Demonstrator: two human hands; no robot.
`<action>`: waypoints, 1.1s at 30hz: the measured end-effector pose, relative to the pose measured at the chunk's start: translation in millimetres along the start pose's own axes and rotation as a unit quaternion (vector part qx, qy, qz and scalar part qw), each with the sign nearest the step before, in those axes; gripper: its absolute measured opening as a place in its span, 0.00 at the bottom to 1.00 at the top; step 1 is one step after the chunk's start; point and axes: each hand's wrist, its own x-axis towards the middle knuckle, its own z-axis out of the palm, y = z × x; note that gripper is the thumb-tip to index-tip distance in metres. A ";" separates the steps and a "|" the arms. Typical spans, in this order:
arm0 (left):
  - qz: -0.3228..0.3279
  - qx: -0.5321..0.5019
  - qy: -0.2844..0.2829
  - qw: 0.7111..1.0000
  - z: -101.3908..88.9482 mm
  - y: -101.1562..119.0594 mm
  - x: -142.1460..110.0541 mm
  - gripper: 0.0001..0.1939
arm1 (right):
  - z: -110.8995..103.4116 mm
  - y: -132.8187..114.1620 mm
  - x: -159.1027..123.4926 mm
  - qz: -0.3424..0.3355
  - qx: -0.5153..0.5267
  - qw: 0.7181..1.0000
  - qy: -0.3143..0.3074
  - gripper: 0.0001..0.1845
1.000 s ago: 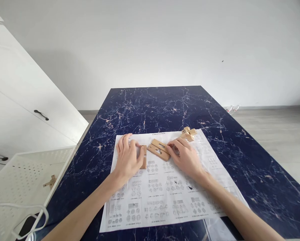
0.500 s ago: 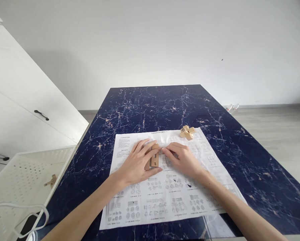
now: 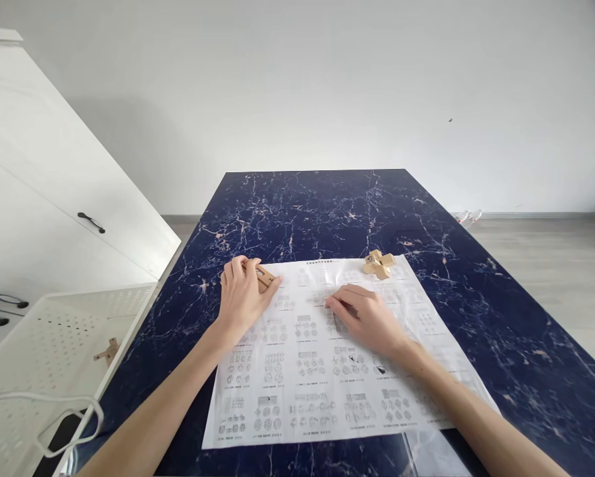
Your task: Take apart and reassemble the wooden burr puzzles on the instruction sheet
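At the upper left corner of the paper sheet (image 3: 322, 411), my left hand (image 3: 242, 291) is closed around wooden puzzle pieces (image 3: 264, 278), long blocks with cut-out notches and a dark mark. The fingers cover much of them. My right hand (image 3: 364, 315) lies on the middle of the sheet with its fingers curled and the fingertips pressed together; what they hold, if anything, is hidden. Beyond it, at the sheet's upper right edge, stands an assembled wooden cross-shaped puzzle (image 3: 378, 264) with a dark mark on one end.
Printed diagrams cover the sheet, which lies on a dark blue marbled table (image 3: 317, 212). To the left, a white perforated bin (image 3: 54, 324) holds a wooden piece (image 3: 107, 351) and a white cable (image 3: 96, 411). A white cabinet (image 3: 44, 152) stands behind the bin.
My left hand has carried the wooden pieces from the middle of the sheet to its upper left corner. My right hand stays over about the same part of the sheet.
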 end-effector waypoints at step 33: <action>0.332 -0.194 -0.105 0.917 -22.4 50.7 -18.1 0.11 | -12.7 16.5 8.0 0.208 0.195 0.927 0.244 0.25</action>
